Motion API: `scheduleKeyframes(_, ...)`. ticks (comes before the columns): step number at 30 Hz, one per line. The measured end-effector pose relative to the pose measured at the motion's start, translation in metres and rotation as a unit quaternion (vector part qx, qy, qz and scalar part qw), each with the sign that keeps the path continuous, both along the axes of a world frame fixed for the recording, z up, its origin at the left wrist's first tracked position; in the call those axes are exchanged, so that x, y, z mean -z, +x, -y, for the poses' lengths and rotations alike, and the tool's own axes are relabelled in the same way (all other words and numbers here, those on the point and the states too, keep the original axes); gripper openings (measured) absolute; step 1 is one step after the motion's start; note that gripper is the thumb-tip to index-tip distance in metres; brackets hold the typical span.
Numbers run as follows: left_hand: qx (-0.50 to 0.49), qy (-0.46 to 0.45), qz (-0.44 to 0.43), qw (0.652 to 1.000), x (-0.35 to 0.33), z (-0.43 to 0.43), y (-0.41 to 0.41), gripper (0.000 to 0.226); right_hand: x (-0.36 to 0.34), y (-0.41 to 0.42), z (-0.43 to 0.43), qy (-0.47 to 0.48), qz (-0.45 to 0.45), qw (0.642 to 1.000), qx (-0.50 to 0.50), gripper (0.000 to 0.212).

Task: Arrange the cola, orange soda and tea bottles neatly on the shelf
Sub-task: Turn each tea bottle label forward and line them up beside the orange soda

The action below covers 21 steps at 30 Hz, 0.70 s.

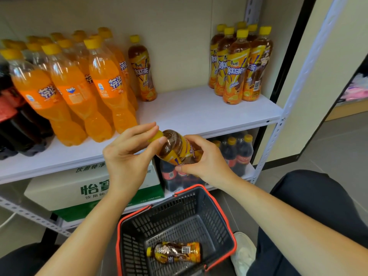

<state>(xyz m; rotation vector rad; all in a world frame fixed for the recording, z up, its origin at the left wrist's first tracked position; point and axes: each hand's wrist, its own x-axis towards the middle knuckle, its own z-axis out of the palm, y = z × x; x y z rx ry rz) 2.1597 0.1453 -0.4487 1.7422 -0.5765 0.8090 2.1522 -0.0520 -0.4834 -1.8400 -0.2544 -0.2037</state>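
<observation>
Holding a tea bottle tilted just in front of the shelf edge, the left hand pinches its yellow cap while the right hand curls round its body. A second tea bottle lies in the near basket; orange sodas stand left.

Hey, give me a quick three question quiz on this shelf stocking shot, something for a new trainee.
1. True or false: the spare tea bottle lies on its side in the basket.
2. The left hand pinches which part of the held tea bottle? A cap, B base, C label.
3. Fill in: the lone tea bottle on the shelf stands right beside the ____ bottles.
Key: 1 true; 2 A; 3 orange soda.
</observation>
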Motion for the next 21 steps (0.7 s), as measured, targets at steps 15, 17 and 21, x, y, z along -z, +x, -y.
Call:
scheduleKeyframes(15, 0.208, 0.047, -0.229, 0.950, 0.006, 0.001, 0.007, 0.044, -0.011, 0.006, 0.001, 0.316, -0.147, 0.936, -0.048, 0.039)
scheduleKeyframes(17, 0.213, 0.072, -0.260, 0.939, 0.007, 0.001, 0.003, 0.041, -0.020, 0.009, 0.004, 0.378, -0.175, 0.908, -0.038, 0.043)
scheduleKeyframes(21, 0.251, 0.110, -0.267, 0.924, 0.006, 0.001, -0.002, 0.071, -0.035, 0.015, 0.011, 0.461, -0.181, 0.868, -0.009, 0.049)
